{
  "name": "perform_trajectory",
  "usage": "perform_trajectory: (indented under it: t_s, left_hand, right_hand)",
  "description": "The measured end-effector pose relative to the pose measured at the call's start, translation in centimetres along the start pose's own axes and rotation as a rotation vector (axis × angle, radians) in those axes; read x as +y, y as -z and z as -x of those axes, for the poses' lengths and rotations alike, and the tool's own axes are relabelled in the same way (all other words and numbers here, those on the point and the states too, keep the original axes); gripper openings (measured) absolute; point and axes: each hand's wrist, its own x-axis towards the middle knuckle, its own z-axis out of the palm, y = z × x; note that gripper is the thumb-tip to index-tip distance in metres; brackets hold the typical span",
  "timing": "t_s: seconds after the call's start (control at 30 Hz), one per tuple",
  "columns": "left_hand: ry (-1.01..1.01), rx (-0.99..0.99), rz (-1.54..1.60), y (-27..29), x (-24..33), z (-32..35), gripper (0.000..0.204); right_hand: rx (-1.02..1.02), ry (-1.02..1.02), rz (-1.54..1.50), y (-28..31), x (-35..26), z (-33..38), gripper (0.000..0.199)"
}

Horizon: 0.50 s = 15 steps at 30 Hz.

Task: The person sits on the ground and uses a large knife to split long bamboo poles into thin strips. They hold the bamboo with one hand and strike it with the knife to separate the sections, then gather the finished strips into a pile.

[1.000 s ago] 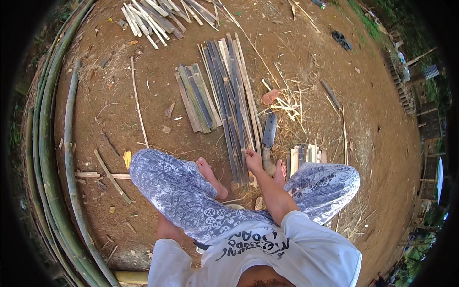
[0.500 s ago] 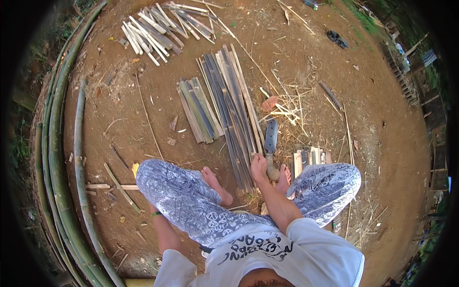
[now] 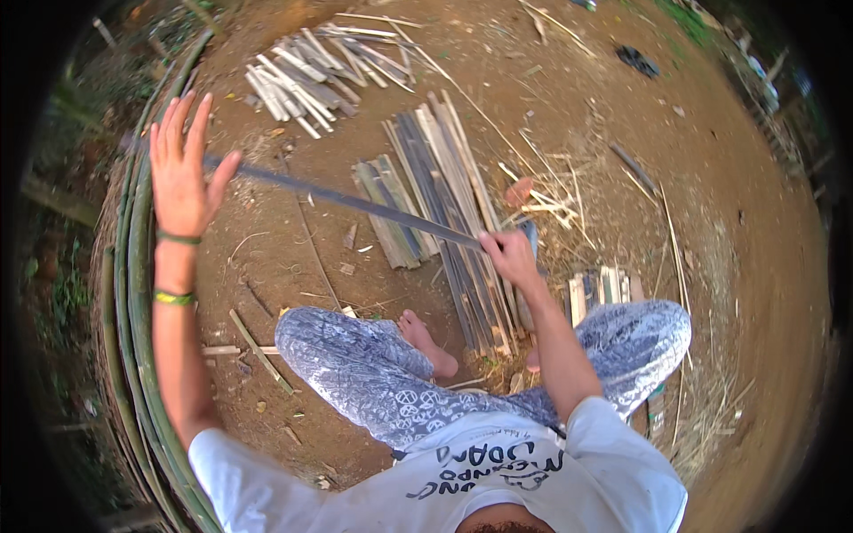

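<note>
My right hand [image 3: 513,258] is closed around the near end of a long, dark bamboo strip [image 3: 355,203]. The strip slants up and to the left over the ground. Beside its far end, my left hand [image 3: 184,173] is raised with the fingers stretched and the thumb apart; whether it touches the strip I cannot tell. Below my right hand lies a pile of long bamboo strips [image 3: 444,195], dark and pale mixed. A dark-bladed cleaver [image 3: 530,233] rests just right of that pile, mostly hidden by my right hand and forearm.
Shorter strips [image 3: 388,240] lie left of the pile, with another heap of pale strips [image 3: 298,84] farther off. Long green bamboo poles [image 3: 133,338] run along the left. Cut pieces [image 3: 591,289] stand by my right knee; shavings [image 3: 560,200] litter the soil.
My right hand has come up from the pile with a dark bamboo strip. My left hand, hidden by my left knee before, is now raised at the far left, fingers spread.
</note>
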Motion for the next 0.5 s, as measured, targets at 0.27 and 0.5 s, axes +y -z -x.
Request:
perform_trajectory:
  t_s: [0.27,0.5]
  left_hand:
    - [0.266,-1.177,0.706,2.6,0.1,9.9,0.053]
    - [0.937,-1.023,0.982,4.2,6.3,18.7,0.037]
  right_hand:
    - [-0.177,0.093,0.285,7.0,0.5,-6.6,0.053]
    - [0.718,-0.344,0.101,1.4,11.4,-1.7,0.031]
